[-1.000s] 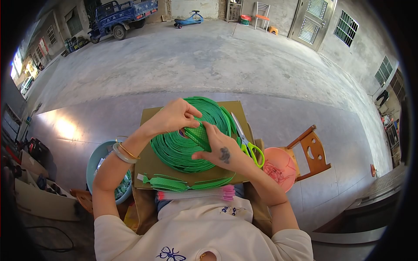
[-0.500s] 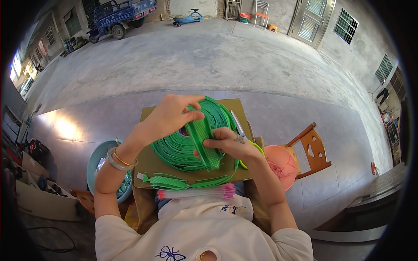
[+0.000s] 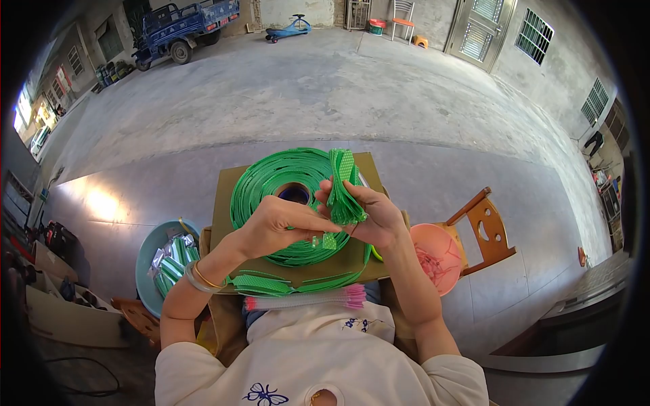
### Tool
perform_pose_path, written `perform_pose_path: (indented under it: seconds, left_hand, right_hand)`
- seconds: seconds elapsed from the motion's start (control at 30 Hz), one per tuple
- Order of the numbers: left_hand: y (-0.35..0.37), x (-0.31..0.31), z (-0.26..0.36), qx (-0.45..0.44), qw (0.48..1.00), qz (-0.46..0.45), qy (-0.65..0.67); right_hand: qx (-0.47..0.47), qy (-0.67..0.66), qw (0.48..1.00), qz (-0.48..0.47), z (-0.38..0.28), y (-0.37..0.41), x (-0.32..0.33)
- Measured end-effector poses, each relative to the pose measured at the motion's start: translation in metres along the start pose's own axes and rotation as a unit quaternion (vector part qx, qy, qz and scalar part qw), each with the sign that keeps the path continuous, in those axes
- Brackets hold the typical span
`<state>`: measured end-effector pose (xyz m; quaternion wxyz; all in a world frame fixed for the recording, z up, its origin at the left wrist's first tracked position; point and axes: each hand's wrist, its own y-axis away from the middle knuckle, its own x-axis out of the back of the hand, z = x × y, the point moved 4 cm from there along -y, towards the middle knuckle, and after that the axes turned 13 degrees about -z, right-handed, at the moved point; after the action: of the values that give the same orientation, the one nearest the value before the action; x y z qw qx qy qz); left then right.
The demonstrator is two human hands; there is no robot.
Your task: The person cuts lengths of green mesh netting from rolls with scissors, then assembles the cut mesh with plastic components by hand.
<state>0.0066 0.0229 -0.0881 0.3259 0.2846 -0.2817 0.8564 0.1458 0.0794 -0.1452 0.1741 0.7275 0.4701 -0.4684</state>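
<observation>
Folded ribbon bundle (image 3: 346, 193): a stack of green dotted ribbon loops, held upright over the middle of the lap board and just in front of the roll. Its top fans out above the fingers. A short loose end (image 3: 329, 240) pokes out below.
Right hand (image 3: 380, 218): closed round the lower half of the bundle, fingers wrapped about it and pressing the loops together.
Left hand (image 3: 274, 227): fingers drawn in, thumb and forefinger pinching at the foot of the bundle, touching the right hand.
Ribbon roll (image 3: 267, 196): a broad flat coil lying on the cardboard board (image 3: 227, 247), partly under both hands. It looks thick.
Near edge of the board: a few flattened green ribbon pieces (image 3: 264, 284) lie there. Just beside them, toward the body, is a bunch of white ties with pink tips (image 3: 305, 301).
Blue basin (image 3: 145, 260): on the floor at the left, holding green pieces wrapped in clear film (image 3: 172, 260).
Pink bowl (image 3: 437, 254): on the right, next to a wooden chair (image 3: 491, 230), with thin pink strands inside.
Done, as it seems: the loops of this bundle are gathered, and the basin suggests earlier pieces are finished.
Left, as it seems: no tie shows round the bundle. The full roll and the many ties point to plenty more.
</observation>
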Motion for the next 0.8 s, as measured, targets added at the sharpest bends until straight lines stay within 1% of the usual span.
perform_pose_path:
  seconds: [0.03, 0.13, 0.2, 0.23, 0.3, 0.4, 0.43, 0.5, 0.53, 0.63, 0.7, 0.73, 0.8]
  left_hand:
    - [-0.001, -0.001, 0.0, -0.001, 1.0, 0.008, 0.006]
    - [-0.002, -0.004, -0.005, -0.007, 0.999, 0.033, 0.013]
    - [0.0, -0.005, -0.012, -0.013, 0.999, 0.052, 0.0]
    - [0.001, -0.006, -0.016, 0.014, 0.994, 0.085, 0.064]
    - [0.004, -0.013, -0.023, 0.067, 0.968, 0.15, 0.189]
    - [0.006, -0.016, -0.033, 0.102, 0.946, 0.173, 0.254]
    - [0.005, -0.016, -0.031, 0.093, 0.941, 0.186, 0.265]
    - [0.001, -0.017, -0.026, 0.077, 0.931, 0.214, 0.287]
    - [0.001, -0.017, -0.026, 0.081, 0.935, 0.214, 0.272]
    - [0.001, -0.017, -0.023, 0.085, 0.94, 0.224, 0.241]
    - [-0.002, -0.018, -0.017, 0.08, 0.936, 0.243, 0.243]
    - [-0.004, -0.019, -0.016, 0.056, 0.917, 0.255, 0.301]
    - [-0.006, -0.021, -0.014, 0.007, 0.867, 0.278, 0.413]
  right_hand:
    - [0.001, 0.001, 1.0, 0.012, 0.001, 0.0, -0.001]
    - [-0.001, -0.004, 1.0, 0.004, 0.002, 0.002, -0.008]
    - [0.024, -0.033, 0.999, -0.023, 0.001, 0.002, -0.014]
    - [0.036, -0.048, 0.998, -0.037, 0.001, 0.002, -0.016]
    - [0.046, -0.062, 0.996, -0.044, 0.0, 0.003, -0.019]
    - [0.067, -0.052, 0.995, -0.059, -0.001, 0.003, -0.021]
    - [0.074, -0.043, 0.994, -0.065, -0.001, 0.002, -0.022]
    - [0.101, 0.023, 0.994, -0.02, -0.003, 0.001, -0.022]
    - [0.115, 0.057, 0.992, 0.002, -0.004, 0.001, -0.023]
    - [0.217, 0.174, 0.955, 0.108, -0.005, -0.002, -0.025]
    - [0.28, 0.211, 0.929, 0.116, -0.003, -0.006, -0.029]
    - [0.311, 0.228, 0.915, 0.12, -0.004, -0.005, -0.031]
    - [0.321, 0.301, 0.89, 0.122, -0.006, -0.004, -0.033]
